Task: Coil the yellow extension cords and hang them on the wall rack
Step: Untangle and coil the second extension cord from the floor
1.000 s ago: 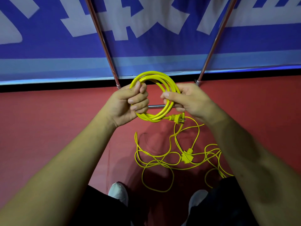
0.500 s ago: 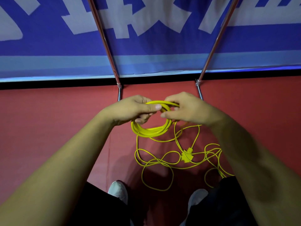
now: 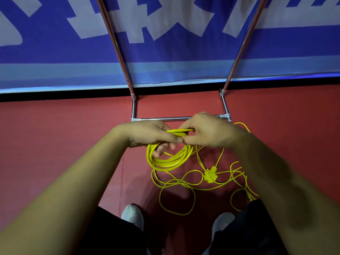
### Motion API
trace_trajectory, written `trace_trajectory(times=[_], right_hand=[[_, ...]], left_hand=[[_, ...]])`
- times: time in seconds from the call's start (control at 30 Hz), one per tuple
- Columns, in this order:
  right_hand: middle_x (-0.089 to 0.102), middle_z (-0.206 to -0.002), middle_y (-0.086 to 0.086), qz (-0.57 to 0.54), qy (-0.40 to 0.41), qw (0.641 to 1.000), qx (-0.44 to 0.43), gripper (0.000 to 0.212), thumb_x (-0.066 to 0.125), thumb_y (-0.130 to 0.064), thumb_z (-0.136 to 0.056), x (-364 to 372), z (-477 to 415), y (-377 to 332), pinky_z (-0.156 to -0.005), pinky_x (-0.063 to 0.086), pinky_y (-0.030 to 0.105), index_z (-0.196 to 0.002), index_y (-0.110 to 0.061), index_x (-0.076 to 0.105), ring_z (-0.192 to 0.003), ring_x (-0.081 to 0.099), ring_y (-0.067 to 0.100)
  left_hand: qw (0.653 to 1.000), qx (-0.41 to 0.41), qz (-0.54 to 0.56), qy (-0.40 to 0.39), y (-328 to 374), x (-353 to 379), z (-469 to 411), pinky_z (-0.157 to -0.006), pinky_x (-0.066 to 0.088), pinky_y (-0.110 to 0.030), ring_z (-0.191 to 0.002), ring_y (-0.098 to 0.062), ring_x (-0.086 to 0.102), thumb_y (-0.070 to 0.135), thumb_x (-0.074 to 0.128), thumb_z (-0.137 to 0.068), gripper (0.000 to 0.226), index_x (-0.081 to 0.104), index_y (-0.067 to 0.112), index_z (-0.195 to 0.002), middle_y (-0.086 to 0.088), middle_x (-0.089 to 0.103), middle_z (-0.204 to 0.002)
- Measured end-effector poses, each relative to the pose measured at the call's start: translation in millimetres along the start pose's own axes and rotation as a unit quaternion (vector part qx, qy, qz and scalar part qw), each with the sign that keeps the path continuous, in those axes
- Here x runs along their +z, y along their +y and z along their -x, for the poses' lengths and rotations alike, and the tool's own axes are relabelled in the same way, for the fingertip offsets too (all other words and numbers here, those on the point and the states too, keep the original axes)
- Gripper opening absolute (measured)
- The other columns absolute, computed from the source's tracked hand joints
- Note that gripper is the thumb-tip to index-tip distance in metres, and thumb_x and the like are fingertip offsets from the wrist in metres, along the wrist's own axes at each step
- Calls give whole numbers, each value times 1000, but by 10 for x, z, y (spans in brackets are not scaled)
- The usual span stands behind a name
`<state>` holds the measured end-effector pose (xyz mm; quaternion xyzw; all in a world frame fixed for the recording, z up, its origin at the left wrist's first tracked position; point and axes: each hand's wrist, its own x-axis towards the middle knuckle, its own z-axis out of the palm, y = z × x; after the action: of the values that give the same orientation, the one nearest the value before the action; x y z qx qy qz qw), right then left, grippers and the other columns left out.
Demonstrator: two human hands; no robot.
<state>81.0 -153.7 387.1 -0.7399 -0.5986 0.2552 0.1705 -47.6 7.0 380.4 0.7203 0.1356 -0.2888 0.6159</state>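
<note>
Banner, blue with white lettering, fills upper frame; red floor below. Metal rack base at centre. Loose yellow cord sprawls lower centre-right. Coiled cord hangs mid-frame, left hand and right hand both gripping its top.

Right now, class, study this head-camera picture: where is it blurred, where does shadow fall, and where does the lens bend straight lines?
Head view: the near right forearm is smeared, the coiled yellow extension cord fairly sharp; head view: shadow darkens the red floor around the white shoes; head view: wide-angle distortion splays the rack poles outward.
</note>
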Motion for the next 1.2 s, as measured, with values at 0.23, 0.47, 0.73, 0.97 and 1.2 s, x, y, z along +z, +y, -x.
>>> trace_trajectory(times=[0.23,0.47,0.73,0.97,1.2], right_hand=[[66,-84,-4,-59,143,986,65,2,73,-21,-84,-289,67,257,-74,45,30,-83,-22,72,-78,58,11],[66,-68,-6,-208,251,943,62,5,70,-6,-87,-331,97,250,-61,40,13,-83,-8,69,-60,54,-3],[66,-115,9,-231,292,925,71,15,70,-9,-87,-338,80,332,-76,48,28,-90,-23,70,-77,60,15],[72,-89,18,-350,173,916,95,11,58,-5,-95,-336,113,331,-65,50,30,-90,-11,66,-68,64,16],[65,-73,9,-570,173,799,86,13,48,-5,-95,-296,75,336,-52,47,24,-94,-3,62,-53,57,15]], left_hand=[[995,26,9,94,13,-177,69,-43,26,-20,-43,-16,26,33,76,-82,41,47,12,-62,-6,32,-50],[991,93,67,68,37,-289,160,-45,17,-19,-43,-12,21,32,71,-79,38,48,16,-54,1,26,-48],[992,108,44,55,52,-323,191,-45,21,-17,-41,-12,23,37,71,-73,37,49,16,-51,-1,29,-47],[983,115,64,130,15,-335,172,-50,12,-32,-45,-14,22,25,65,-83,38,51,18,-48,-1,31,-45],[954,160,185,171,-6,-372,119,-48,10,-26,-44,-9,15,26,59,-89,34,43,12,-62,3,21,-49]])
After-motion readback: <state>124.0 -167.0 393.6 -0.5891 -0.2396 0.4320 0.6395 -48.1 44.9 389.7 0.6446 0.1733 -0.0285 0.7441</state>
